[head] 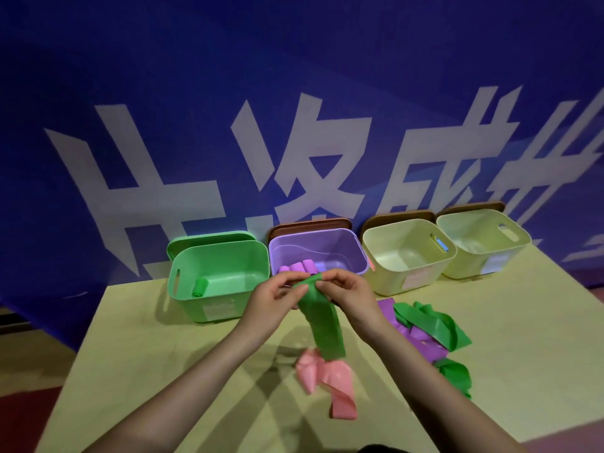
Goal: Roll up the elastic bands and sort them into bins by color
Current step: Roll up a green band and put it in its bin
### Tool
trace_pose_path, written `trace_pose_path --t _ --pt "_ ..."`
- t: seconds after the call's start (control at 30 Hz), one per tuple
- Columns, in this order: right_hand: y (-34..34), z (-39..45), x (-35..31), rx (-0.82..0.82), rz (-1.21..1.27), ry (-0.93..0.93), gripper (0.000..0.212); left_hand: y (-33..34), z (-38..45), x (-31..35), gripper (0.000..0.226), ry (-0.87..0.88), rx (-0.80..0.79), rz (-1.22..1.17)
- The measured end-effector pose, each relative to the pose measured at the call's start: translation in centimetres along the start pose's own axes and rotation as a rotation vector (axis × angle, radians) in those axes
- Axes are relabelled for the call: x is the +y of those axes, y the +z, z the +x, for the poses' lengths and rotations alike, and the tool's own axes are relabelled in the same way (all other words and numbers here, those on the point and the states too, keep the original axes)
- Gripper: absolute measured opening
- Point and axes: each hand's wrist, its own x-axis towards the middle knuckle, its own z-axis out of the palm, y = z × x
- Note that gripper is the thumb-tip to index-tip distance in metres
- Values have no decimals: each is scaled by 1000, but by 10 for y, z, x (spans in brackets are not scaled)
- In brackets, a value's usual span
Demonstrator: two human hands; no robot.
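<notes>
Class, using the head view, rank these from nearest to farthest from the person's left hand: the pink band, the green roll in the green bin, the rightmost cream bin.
1. Green roll, left of the left hand.
2. Pink band, below, near table edge.
3. Rightmost cream bin, far right.

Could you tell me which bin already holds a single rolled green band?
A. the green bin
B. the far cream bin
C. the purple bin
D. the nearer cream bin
A: one rolled green band lies inside the green bin, at the far left of the row.
</notes>
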Motion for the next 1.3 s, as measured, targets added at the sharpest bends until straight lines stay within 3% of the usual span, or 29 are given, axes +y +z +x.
trace_pose_path --t 0.2,0.67,0.87,1.0,1.13,1.3 --pt "-44 7 -11 35 -77 -19 18 45 12 3 27 27 120 40" --pt "-131 17 -33 25 -218 -288 16 130 28 21 21 199 180 241" --pt "-164 15 -41 -140 25 -154 18 163 37 35 18 176 183 126" --pt "-188 16 -46 -313 -114 -152 5 183 45 44 11 152 263 16" --pt "-199 25 -49 -314 -159 -181 14 199 52 39 8 45 292 -180" --pt "-213 40 -56 -369 -200 -195 20 217 54 33 13 -12 320 -225"
